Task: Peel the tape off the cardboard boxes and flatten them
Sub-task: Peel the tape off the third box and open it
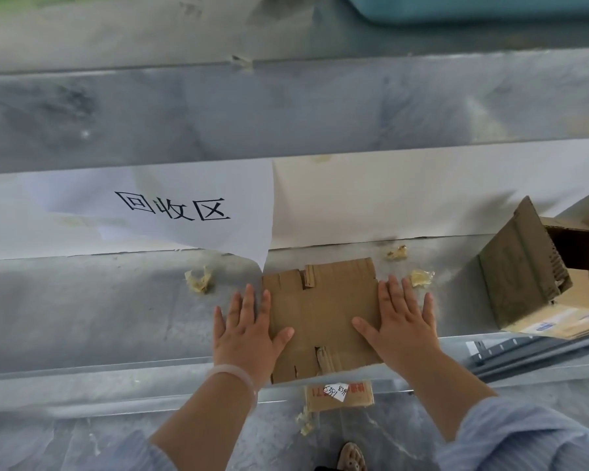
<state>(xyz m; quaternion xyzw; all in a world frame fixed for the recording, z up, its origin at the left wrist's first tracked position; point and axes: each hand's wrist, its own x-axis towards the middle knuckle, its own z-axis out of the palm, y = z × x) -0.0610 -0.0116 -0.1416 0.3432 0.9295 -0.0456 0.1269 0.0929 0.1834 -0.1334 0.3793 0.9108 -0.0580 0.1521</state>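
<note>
Left hand (249,329) and right hand (402,322) are shown palm down, fingers straight and spread, nothing being gripped. Both are pressed on a flattened box (320,317), the left hand over its left edge and the right hand over its right edge, with each thumb laid on the cardboard and the outer fingers reaching onto the metal ledge (99,311) beneath. A pale bracelet (238,375) is worn on the left wrist; a striped sleeve (531,436) is seen on the right arm.

The flattened box is laid on the ledge, its near edge projecting past the ledge's front rim. Three crumpled wads of tape are scattered on the ledge around it: one (198,281) to the left, two (397,253) (422,277) near its far right corner.

A paper sign (184,205) with handwritten characters is hung behind, its lower corner touching the box's far edge. A second box (517,266), with a flap raised, is set at the right. Below the ledge, a cardboard piece (337,397) with a white label and a tape scrap (305,424) are visible.
</note>
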